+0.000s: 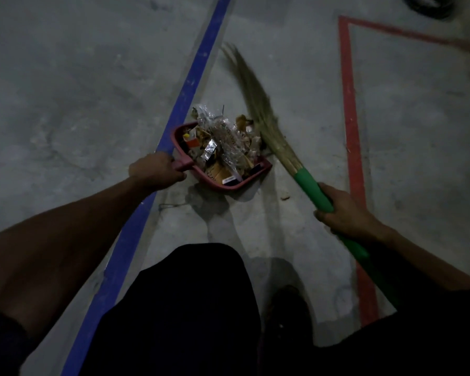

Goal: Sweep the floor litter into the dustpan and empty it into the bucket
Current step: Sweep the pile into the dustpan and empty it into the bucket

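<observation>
Evidently the left hand point(156, 172) clenches the dustpan point(236, 183) handle to steady it while the right hand point(345, 213), grasping the broom point(312, 191), nudges litter point(223, 139) inward.

One head-worn wide-angle view looks steeply down and forward at the grey concrete floor point(65, 90), close above both arms.

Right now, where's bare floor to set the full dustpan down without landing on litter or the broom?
Bare concrete lies left of the blue line, and between the broom and the red line. It is crowded at the dustpan: litter spills past its mouth and the bristles lie alongside it. A small scrap lies near the right hand; the left hand grips the dustpan's handle.
</observation>
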### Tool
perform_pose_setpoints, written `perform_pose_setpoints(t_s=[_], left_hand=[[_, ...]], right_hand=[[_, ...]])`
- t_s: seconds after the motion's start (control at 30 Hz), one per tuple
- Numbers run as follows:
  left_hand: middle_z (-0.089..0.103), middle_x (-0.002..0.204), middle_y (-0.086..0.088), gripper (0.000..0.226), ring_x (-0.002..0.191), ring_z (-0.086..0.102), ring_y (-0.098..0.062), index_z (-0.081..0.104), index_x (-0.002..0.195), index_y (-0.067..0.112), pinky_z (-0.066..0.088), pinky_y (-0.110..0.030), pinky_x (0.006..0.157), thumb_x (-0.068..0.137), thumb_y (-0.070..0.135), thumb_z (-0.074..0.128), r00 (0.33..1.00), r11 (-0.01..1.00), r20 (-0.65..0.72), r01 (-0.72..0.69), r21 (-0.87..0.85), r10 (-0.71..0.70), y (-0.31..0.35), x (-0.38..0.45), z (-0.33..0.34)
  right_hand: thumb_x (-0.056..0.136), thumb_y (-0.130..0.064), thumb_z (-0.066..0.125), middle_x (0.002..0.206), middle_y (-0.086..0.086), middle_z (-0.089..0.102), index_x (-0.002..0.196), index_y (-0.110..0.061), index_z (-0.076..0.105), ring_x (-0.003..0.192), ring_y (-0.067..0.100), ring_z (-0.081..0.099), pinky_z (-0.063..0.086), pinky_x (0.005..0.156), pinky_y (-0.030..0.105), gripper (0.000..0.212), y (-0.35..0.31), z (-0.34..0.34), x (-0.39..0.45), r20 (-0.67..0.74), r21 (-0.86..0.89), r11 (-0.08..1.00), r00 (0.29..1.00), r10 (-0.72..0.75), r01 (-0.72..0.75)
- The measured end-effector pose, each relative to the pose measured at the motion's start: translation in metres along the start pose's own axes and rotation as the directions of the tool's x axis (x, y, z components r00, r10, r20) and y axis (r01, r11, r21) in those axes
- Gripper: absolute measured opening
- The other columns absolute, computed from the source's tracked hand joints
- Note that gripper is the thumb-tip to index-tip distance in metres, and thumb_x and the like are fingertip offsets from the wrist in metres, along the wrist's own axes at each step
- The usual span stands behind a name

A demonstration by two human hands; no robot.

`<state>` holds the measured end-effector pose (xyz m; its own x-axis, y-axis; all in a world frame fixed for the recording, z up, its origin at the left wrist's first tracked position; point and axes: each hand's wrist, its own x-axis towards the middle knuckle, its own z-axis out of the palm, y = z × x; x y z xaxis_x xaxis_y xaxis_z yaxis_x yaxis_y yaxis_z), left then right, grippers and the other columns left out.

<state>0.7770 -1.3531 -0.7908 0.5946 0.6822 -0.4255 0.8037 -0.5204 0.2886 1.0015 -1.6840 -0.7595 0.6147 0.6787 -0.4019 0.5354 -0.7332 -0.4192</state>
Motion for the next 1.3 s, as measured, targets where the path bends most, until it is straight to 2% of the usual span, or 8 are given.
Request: perform_pose_setpoints(t_s=[0.1, 0.17, 0.27, 0.6, 0.93, 1.03, 1.17, 1.3], left_hand=[[0.054, 0.079, -0.007, 0.035, 0.072, 0.052, -0.024, 0.061, 0.099, 0.011, 0.039, -0.031, 0.063, 0.085, 0.044, 0.066, 0.999, 1.0, -0.031, 0.022, 0.021, -0.021, 0.01, 0.002, 0.004], [0.048, 0.071, -0.004, 0.035, 0.062, 0.048, -0.019, 0.056, 0.093, 0.011, 0.036, -0.028, 0.057, 0.083, 0.042, 0.069, 0.997, 0.998, -0.047, 0.054, 0.015, -0.053, 0.016, 0.003, 0.007], [0.043, 0.068, -0.002, 0.037, 0.056, 0.042, -0.014, 0.047, 0.09, 0.014, 0.029, -0.027, 0.049, 0.083, 0.041, 0.07, 0.993, 0.996, -0.072, 0.09, 0.026, -0.088, 0.018, 0.003, 0.013], [0.054, 0.065, -0.005, 0.022, 0.057, 0.052, -0.02, 0.063, 0.086, 0.012, 0.034, -0.025, 0.049, 0.079, 0.033, 0.064, 0.982, 0.989, -0.136, 0.119, -0.09, -0.13, 0.05, -0.022, 0.008], [0.049, 0.059, -0.001, 0.025, 0.054, 0.049, -0.02, 0.05, 0.062, 0.016, 0.028, -0.024, 0.049, 0.075, 0.031, 0.065, 0.97, 0.968, -0.143, 0.166, -0.188, -0.194, 0.136, -0.156, -0.173], [0.054, 0.059, -0.003, 0.022, 0.059, 0.056, -0.025, 0.054, 0.063, 0.015, 0.031, -0.024, 0.05, 0.075, 0.03, 0.065, 0.972, 0.959, -0.137, 0.157, -0.236, -0.193, 0.165, -0.218, -0.242], [0.056, 0.059, -0.002, 0.016, 0.057, 0.056, -0.022, 0.06, 0.07, 0.016, 0.033, -0.024, 0.051, 0.074, 0.031, 0.066, 0.968, 0.954, -0.142, 0.165, -0.25, -0.205, 0.189, -0.31, -0.321], [0.058, 0.061, -0.001, 0.022, 0.061, 0.057, -0.026, 0.056, 0.066, 0.019, 0.045, -0.03, 0.061, 0.064, 0.041, 0.055, 0.964, 0.954, -0.151, 0.179, -0.241, -0.219, 0.19, -0.395, -0.372]], right_hand=[[0.091, -0.025, 0.063, 0.137, 0.016, 0.054, 0.154, -0.019, 0.025, 0.103, 0.031, 0.063, 0.053, 0.086, 0.036, 0.074, -0.002, 0.002, -0.01, 0.02, -0.177, 0.981, 0.997, -0.074, 0.077], [0.09, -0.024, 0.064, 0.136, 0.018, 0.055, 0.153, -0.018, 0.026, 0.114, 0.034, 0.059, 0.048, 0.093, 0.038, 0.074, -0.001, 0.007, -0.015, 0.026, -0.232, 0.966, 0.994, -0.108, 0.111], [0.09, -0.026, 0.063, 0.133, 0.017, 0.056, 0.154, -0.018, 0.024, 0.113, 0.033, 0.058, 0.046, 0.091, 0.035, 0.076, 0.004, 0.011, -0.019, 0.029, -0.277, 0.954, 0.994, -0.108, 0.112], [0.09, -0.024, 0.063, 0.131, 0.015, 0.056, 0.154, -0.017, 0.025, 0.11, 0.032, 0.058, 0.043, 0.084, 0.031, 0.075, 0.005, -0.027, -0.034, 0.017, -0.222, 0.969, 0.994, -0.107, 0.108], [0.084, -0.019, 0.068, 0.133, 0.012, 0.059, 0.152, -0.024, 0.032, 0.11, 0.031, 0.06, 0.046, 0.086, 0.031, 0.077, -0.081, -0.207, -0.161, 0.007, -0.001, 0.999, 0.999, -0.033, 0.033], [0.083, -0.018, 0.069, 0.131, 0.011, 0.062, 0.151, -0.025, 0.035, 0.11, 0.028, 0.062, 0.044, 0.082, 0.025, 0.076, -0.112, -0.271, -0.227, -0.012, 0.081, 0.997, 1.0, -0.016, 0.016], [0.083, -0.021, 0.069, 0.126, 0.011, 0.065, 0.151, -0.028, 0.034, 0.107, 0.03, 0.063, 0.051, 0.085, 0.034, 0.077, -0.153, -0.339, -0.319, 0.003, 0.127, 0.991, 0.999, 0.033, -0.033], [0.085, -0.026, 0.067, 0.112, 0.01, 0.067, 0.151, -0.034, 0.033, 0.096, 0.028, 0.064, 0.049, 0.077, 0.032, 0.074, -0.184, -0.372, -0.409, -0.003, 0.145, 0.986, 0.997, 0.083, -0.082]])
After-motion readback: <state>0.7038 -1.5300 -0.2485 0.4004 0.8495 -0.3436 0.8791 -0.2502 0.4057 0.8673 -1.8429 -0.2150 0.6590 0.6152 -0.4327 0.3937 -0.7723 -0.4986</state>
